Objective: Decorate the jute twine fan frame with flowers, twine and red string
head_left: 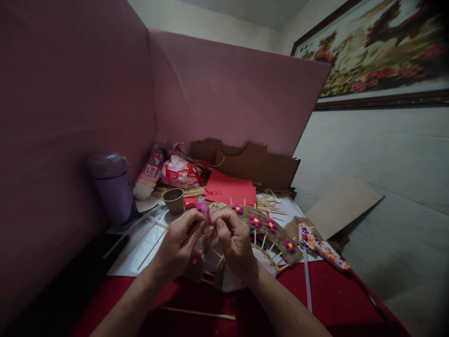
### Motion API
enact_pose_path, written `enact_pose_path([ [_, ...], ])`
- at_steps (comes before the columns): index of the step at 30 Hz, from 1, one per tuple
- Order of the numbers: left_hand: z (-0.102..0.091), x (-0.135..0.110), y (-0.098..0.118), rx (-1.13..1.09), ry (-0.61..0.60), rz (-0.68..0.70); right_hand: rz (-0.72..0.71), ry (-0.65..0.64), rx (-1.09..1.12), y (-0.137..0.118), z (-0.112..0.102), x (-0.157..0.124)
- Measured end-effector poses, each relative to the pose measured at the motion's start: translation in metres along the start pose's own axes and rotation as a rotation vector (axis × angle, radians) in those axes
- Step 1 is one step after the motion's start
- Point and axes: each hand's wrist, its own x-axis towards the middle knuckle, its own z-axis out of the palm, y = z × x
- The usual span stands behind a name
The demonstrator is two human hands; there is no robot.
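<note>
My left hand (183,238) is closed in a pinch on a small bright pink piece (205,212), which sticks up above the fingertips and looks partly wrapped in clear plastic. Close beside it, my right hand (235,241) is pinched shut; what lies between its fingers is too small to make out. Beneath both hands lies an arched, fan-shaped craft of twine and thin sticks (282,236). Magenta flowers with yellow centres (255,221) dot its twine band. The forearms and hands cover much of its left and middle.
A purple tumbler (114,192) stands at the left, with a small brown cup (173,201) nearer the middle. Red paper (231,187) and torn cardboard (256,161) lie behind. A flower-patterned glue gun (324,248) rests at the right. One thin stick (198,313) lies on the red cloth.
</note>
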Motion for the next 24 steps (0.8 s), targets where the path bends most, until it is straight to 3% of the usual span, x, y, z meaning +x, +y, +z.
enact_pose_path([
  [10, 0.003, 0.001, -0.009, 0.389, -0.001, 0.145, -0.177, -0.057, -0.076, 0.004, 0.002, 0.003],
  [15, 0.006, 0.000, -0.002, 0.348, -0.036, 0.125, -0.140, -0.005, -0.166, 0.004, 0.004, 0.000],
  [19, 0.011, 0.000, 0.002, 0.208, 0.060, 0.043, -0.069, 0.064, -0.167, 0.003, 0.009, -0.003],
  [24, 0.013, 0.001, 0.000, 0.264, 0.223, 0.034, -0.052, 0.155, -0.207, 0.010, 0.012, -0.003],
])
